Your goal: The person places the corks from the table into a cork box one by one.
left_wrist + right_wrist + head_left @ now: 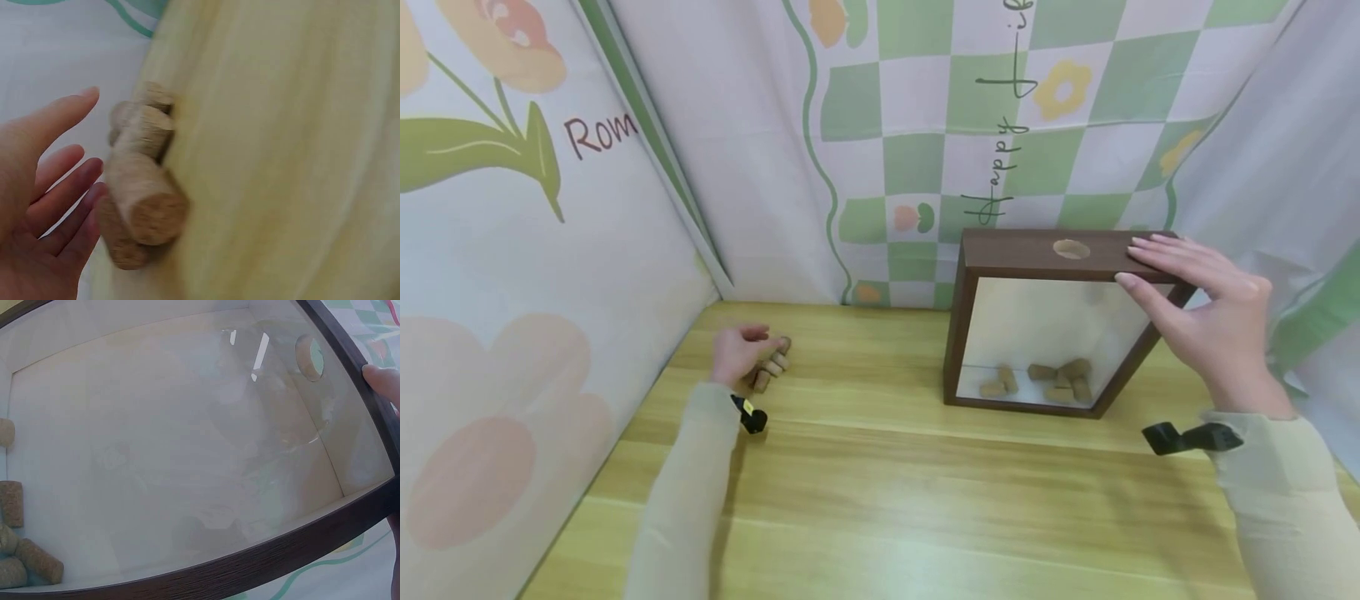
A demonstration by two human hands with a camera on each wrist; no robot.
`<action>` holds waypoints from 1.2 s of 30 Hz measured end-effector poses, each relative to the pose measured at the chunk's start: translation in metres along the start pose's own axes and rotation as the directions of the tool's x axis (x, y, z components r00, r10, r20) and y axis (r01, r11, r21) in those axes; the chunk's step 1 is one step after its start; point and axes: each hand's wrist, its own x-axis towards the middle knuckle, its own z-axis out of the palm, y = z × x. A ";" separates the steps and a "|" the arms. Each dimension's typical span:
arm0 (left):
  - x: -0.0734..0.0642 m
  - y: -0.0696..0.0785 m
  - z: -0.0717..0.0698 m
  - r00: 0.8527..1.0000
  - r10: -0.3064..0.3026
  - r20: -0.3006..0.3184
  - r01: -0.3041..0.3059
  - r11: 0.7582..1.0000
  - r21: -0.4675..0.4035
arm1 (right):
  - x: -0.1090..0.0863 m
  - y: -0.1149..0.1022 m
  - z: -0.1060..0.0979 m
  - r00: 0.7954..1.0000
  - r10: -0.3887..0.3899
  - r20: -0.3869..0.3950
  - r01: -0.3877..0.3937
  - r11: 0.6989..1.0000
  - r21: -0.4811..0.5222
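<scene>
My left hand (pixel 741 353) is at a small group of wine corks (pixel 772 363) on the left of the table. In the left wrist view its thumb and fingers are spread, fingertips right beside the corks (pixel 150 197), nothing pinched between them. My right hand (pixel 1213 304) rests on the top right corner of a dark wooden shadow box (pixel 1015 250), fingers on top and thumb at the front edge. That box stands upright, with a clear front and a round hole (pixel 1071 249) in its top. Several corks (pixel 1060 382) lie inside along its bottom; the right wrist view shows some too (pixel 40 561).
The light wooden table (pixel 880 508) meets a patterned white and green curtain (pixel 917 167) behind the box. A white panel with printed flowers (pixel 550 333) borders the table's left edge. Small black cameras (pixel 1191 437) sit at both wrists.
</scene>
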 end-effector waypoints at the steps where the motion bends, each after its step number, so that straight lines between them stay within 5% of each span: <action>1: 0.001 -0.002 0.001 1.000 0.027 -0.006 -0.026 0.998 0.050 | 0.000 0.000 0.000 1.000 0.001 -0.001 -0.001 1.000 0.001; 3: 0.002 -0.005 0.002 0.997 0.071 -0.010 -0.069 0.987 0.145 | 0.000 -0.001 0.000 1.000 0.004 -0.002 -0.004 1.000 0.000; 6: 0.006 -0.009 0.002 0.987 0.159 -0.024 -0.143 0.935 0.325 | 0.000 -0.003 -0.001 1.000 0.006 -0.004 -0.006 1.000 0.002; 9: 0.009 -0.010 0.003 0.983 0.181 -0.025 -0.157 0.906 0.392 | 0.001 -0.005 -0.001 1.000 0.005 -0.004 -0.005 1.000 0.005; 18: 0.013 -0.009 0.005 0.992 0.122 -0.039 -0.097 0.917 0.386 | 0.001 -0.006 -0.001 1.000 -0.001 -0.006 0.001 1.000 0.006; 36: 0.012 -0.005 0.007 0.991 0.113 -0.067 -0.073 0.896 0.437 | 0.001 -0.005 0.000 1.000 -0.012 -0.008 0.012 1.000 0.010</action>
